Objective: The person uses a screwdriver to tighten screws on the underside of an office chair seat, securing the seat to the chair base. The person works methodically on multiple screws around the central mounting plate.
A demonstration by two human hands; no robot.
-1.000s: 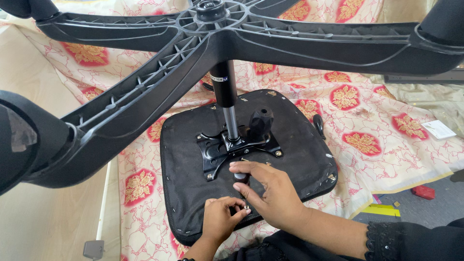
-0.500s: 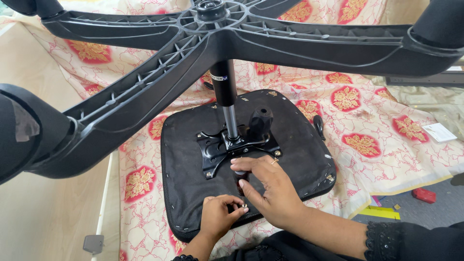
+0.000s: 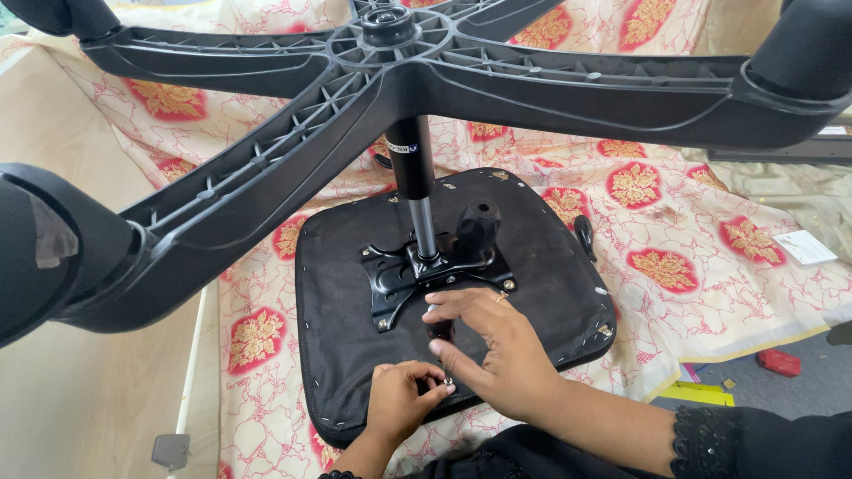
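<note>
Black fabric seat underside (image 3: 355,355) is lying flat; left hand (image 3: 399,404) is pinching a small metal fastener (image 3: 447,382) at its near edge, right hand (image 3: 497,350) touching it, fingers curled, nearer the mounting plate (image 3: 399,275).

Left hand (image 3: 401,399) curled with fingertips pinched, right hand (image 3: 493,350) arched above it, fingers bent.

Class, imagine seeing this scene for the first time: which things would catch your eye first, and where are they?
The black five-spoked chair base looms across the top, close to the camera, on a column rising from the upturned black seat at centre. Below, the left hand and right hand meet over a small metal piece near the seat's front edge, on floral cloth.
</note>
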